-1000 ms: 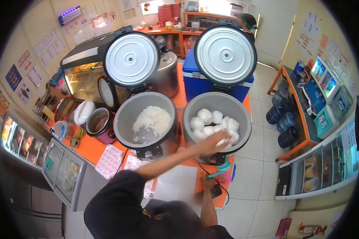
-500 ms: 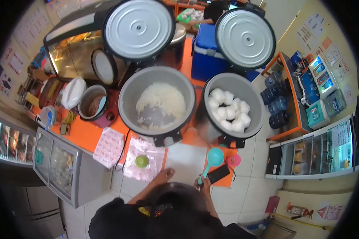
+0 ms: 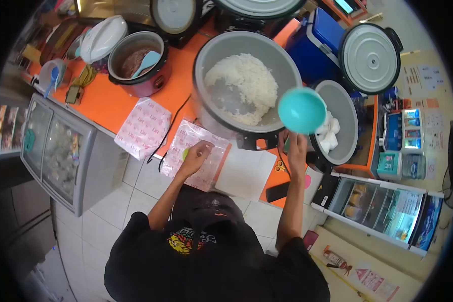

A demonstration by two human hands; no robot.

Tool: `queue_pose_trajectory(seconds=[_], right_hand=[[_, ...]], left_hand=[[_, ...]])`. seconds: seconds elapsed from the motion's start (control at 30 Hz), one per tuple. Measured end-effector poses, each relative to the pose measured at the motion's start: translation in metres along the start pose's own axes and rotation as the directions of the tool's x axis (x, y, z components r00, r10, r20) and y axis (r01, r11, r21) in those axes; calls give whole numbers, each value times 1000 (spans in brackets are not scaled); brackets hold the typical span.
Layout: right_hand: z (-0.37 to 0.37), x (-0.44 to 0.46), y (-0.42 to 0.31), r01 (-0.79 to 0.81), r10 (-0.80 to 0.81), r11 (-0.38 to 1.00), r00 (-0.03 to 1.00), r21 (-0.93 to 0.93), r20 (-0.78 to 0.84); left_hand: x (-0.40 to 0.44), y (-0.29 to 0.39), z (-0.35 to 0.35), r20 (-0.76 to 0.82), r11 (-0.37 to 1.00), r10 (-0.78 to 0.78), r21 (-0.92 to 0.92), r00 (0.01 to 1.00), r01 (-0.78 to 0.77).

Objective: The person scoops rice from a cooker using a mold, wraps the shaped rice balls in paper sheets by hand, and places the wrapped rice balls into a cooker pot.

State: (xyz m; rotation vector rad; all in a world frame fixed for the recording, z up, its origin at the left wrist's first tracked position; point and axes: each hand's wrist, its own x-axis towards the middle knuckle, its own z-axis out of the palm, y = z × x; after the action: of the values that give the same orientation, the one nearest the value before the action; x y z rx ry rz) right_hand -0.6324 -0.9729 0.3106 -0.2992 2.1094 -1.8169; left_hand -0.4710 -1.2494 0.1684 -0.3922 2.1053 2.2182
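My right hand [image 3: 298, 145] grips the handle of a teal scoop [image 3: 302, 110], whose bowl is raised between the two big pots. Loosely curled, my left hand [image 3: 197, 155] is over the patterned wrapping sheet [image 3: 174, 160], beside a small green item [image 3: 185, 153] that it partly hides. White rice [image 3: 259, 83] lies in the large grey pot [image 3: 206, 55]. White wrapped bundles [image 3: 329, 138] sit in the right pot [image 3: 348, 113], partly behind the scoop.
A pink cooker [image 3: 145, 89] with brown contents and a light-blue paddle stands back left. Near the front edge lie a phone [image 3: 277, 192], yellow scissors [image 3: 280, 166] and a white sheet [image 3: 246, 171]. A blue cooler [image 3: 314, 48] stands behind, and a glass-top freezer [image 3: 85, 171] at left.
The view has shifted. My left hand moved from the bundles in the right pot to the wrapping sheet. My right hand has lifted the teal scoop from the table's front to beside the rice pot.
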Motion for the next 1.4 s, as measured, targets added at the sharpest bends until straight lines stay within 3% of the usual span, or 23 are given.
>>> queue_pose_trajectory(seconds=[0.1,0.13,0.2,0.27,0.37,0.47,0.53,0.57,0.6,0.67,0.77,0.87,0.97,1.0,1.1,1.13,1.17,1.23,1.33,1.37,1.4], right_hand=[[31,47,-51,4,17,909,999,-417,48],[38,64,-50,136,-144,776,989,-616,37],[47,101,-27,286,-438,351,892,-892,113],[57,163,-1,177,-313,42,937,-983,156],[63,225,23,22,-482,-9,876,-1000,23],[71,253,49,171,-374,-210,896,-963,240],[87,270,82,209,-450,-110,861,-972,237],[89,289,107,189,-414,-133,881,-973,228],[91,298,124,167,-356,-147,911,-975,210],[80,272,85,279,-237,-31,931,-960,278],[60,229,66,528,3,-120,847,-841,532],[65,205,33,576,4,-155,813,-802,583],[52,247,32,207,-228,-37,951,-978,210],[49,266,56,276,-311,-114,903,-954,298],[97,273,90,360,-166,-111,912,-926,375],[88,272,102,389,-62,-5,919,-921,388],[93,253,67,549,27,-97,835,-830,549],[113,205,42,727,244,-115,681,-677,690],[99,209,56,593,-43,-179,793,-785,608],[94,225,51,398,-90,-119,908,-910,409],[94,238,47,305,-128,-83,941,-949,314]], left_hand=[[-11,-20,-18,-64,991,-20,-133,998,12],[-13,-27,-23,-81,984,-27,-177,996,12],[-11,-33,-11,-185,980,-44,-198,982,6],[7,21,12,-335,966,247,164,909,-202],[41,34,10,-279,931,352,200,894,-304],[57,44,0,-142,945,310,152,940,-288],[63,33,-9,-100,893,425,209,900,-398],[62,35,-12,-73,900,400,221,914,-376],[60,37,-15,-41,915,351,230,936,-333],[58,46,-15,-36,924,326,221,944,-311],[51,50,-20,-4,940,291,185,957,-285],[57,48,-25,12,945,303,127,953,-302],[52,44,-22,15,931,342,129,939,-341],[53,41,-23,27,923,359,141,933,-359],[52,51,-34,54,917,363,157,930,-367],[51,55,-37,73,930,329,150,941,-337],[51,57,-38,89,939,306,138,948,-316],[50,57,-42,128,954,254,129,959,-270],[54,55,-54,168,965,239,72,956,-253],[54,56,-59,194,963,237,81,952,-256],[55,55,-60,219,963,237,80,947,-259]])
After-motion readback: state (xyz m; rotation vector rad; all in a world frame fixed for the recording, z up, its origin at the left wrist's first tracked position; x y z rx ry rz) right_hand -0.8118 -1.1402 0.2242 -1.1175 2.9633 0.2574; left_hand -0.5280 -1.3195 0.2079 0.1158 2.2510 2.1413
